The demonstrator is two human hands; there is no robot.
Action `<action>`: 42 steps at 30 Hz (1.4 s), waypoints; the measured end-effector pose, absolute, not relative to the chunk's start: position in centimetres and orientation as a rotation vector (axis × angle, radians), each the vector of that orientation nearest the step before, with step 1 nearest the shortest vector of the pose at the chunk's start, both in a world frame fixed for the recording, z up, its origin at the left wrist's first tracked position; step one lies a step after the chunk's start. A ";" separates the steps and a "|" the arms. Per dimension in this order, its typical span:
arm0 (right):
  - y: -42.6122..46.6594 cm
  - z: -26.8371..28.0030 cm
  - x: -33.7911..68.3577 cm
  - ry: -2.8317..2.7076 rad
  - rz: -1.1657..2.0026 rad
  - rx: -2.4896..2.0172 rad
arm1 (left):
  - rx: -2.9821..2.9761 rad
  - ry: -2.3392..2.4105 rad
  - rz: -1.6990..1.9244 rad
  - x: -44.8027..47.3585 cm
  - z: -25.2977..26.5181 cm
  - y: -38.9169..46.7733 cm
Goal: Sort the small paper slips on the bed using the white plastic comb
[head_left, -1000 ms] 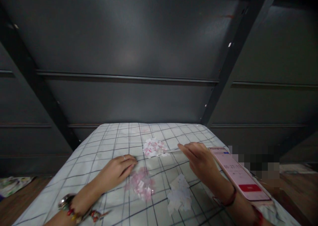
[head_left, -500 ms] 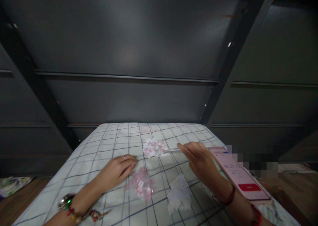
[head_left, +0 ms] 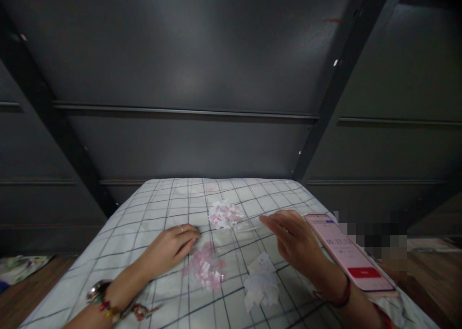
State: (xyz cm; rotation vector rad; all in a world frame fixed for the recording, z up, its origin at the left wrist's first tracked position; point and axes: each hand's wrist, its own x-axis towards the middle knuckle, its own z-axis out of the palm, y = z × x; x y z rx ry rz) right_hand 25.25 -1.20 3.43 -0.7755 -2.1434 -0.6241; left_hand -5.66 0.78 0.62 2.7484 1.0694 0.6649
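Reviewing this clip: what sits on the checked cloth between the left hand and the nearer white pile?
The pink pile lies between the left hand and white pile, seen in the head view.

Far edge: dark panel stands behind the surface, blocking reach beyond.
Centre: mixed pile in the way, with a thin pale tool between it and the right hand.
Left lane: bare cloth beyond the left hand.
Near lane: gap between pink pile and white pile.
Right: phone just beside the right forearm, obstructing.
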 end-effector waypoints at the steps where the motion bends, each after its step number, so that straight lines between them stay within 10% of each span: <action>1: -1.1 3.4 25.3 -2.132 -0.641 -0.789 | 2.751 1.070 0.664 -5.7 0.6 0.8; 42: -1.7 4.1 25.4 -2.212 -0.547 -0.769 | 2.768 1.067 0.633 -5.7 0.6 0.8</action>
